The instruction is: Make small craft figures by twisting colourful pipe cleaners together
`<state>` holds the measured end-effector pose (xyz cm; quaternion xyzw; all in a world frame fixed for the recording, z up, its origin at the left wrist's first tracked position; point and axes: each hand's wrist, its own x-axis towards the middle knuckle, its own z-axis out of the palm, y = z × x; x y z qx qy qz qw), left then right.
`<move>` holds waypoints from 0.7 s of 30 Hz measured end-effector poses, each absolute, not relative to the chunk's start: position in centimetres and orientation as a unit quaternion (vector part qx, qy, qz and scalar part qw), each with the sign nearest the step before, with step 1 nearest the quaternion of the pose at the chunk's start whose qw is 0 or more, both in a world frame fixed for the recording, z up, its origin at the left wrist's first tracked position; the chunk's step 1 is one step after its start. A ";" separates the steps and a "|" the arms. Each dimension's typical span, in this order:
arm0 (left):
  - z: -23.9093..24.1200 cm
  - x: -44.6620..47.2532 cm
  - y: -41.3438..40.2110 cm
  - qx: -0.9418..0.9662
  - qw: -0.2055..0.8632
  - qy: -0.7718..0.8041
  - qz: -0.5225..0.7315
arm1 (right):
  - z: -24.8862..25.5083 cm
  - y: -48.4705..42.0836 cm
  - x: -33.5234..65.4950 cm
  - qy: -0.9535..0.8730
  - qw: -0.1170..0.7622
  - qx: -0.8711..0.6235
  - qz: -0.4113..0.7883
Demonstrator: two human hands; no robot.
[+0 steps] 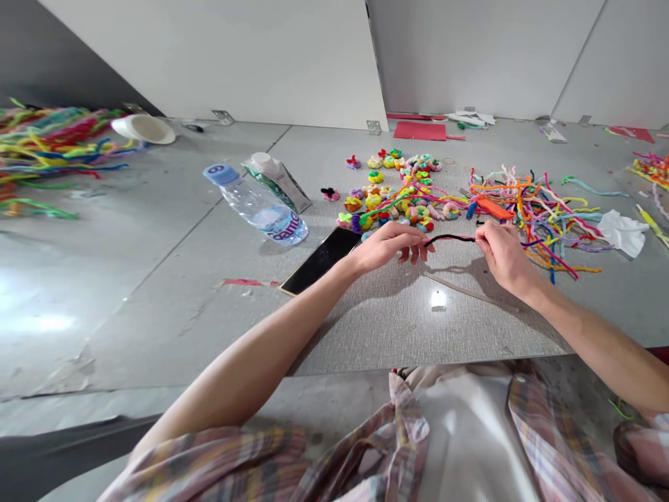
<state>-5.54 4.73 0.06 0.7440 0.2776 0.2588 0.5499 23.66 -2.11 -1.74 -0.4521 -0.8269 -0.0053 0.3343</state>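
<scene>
A black pipe cleaner [452, 238] stretches just above the grey table [366, 321] between my two hands. My left hand [389, 245] pinches its left end with fingers closed. My right hand [502, 252] pinches the right end. Behind the hands lies a group of several small coiled pipe-cleaner flowers [397, 192] in many colours. A loose tangle of coloured pipe cleaners [538, 209] spreads to the right, with an orange comb [494, 208] on it.
A black phone [321, 260] lies left of my left hand. A lying water bottle [256, 204] and a carton [277, 180] are further left. A white cup [143, 129] and more pipe cleaners [47, 150] sit far left. A white tissue [624, 232] lies right.
</scene>
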 end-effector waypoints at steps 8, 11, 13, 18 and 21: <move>-0.1 -5.2 4.5 0.806 0.470 0.273 0.233 | -1.8 -2.1 23.6 -0.830 0.321 -0.455 -0.022; 0.3 -5.5 4.7 0.833 0.426 0.264 0.233 | -1.8 -2.1 23.6 -0.832 0.318 -0.455 -0.021; 0.7 -5.9 4.9 0.848 0.392 0.263 0.239 | -1.8 -2.0 23.5 -0.834 0.319 -0.450 -0.019; 1.4 -7.4 6.2 0.880 0.314 0.252 0.251 | -1.7 -1.8 23.9 -0.839 0.322 -0.439 -0.001; 1.7 -8.5 7.1 0.902 0.245 0.243 0.258 | -1.1 -1.7 24.4 -0.833 0.336 -0.439 0.007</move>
